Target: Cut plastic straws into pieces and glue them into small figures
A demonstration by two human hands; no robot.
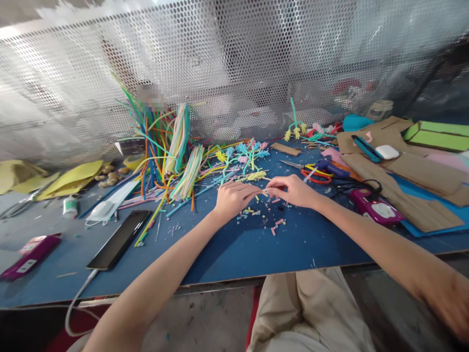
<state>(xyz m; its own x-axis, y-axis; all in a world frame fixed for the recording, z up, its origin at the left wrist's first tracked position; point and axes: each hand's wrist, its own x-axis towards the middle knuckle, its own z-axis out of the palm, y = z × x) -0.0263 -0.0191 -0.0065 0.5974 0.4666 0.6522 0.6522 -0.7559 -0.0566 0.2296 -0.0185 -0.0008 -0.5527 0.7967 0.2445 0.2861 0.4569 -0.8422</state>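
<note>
My left hand (235, 199) and my right hand (293, 189) meet above the blue table, fingertips pinched close together. Between them is a short pale pipe cleaner (264, 192), mostly covered by the fingers. Just behind the hands lie fuzzy flower shapes made of pipe cleaners, with yellow (257, 175), blue and pink heads on light green stems. Small cut pieces of pipe cleaner (280, 222) are scattered beneath and in front of the fingers. Scissors (292, 164) with red handles rest beyond my right hand, beside a purple glue gun (334, 168).
Bundles of pipe cleaners (178, 139) stand behind to the left. A phone (119, 239) on a white cable, a face mask (110, 205) and a purple box cutter-like item (30, 256) lie left. Brown cardboard (406, 195) covers the right. Perforated metal mesh (234, 63) rises behind.
</note>
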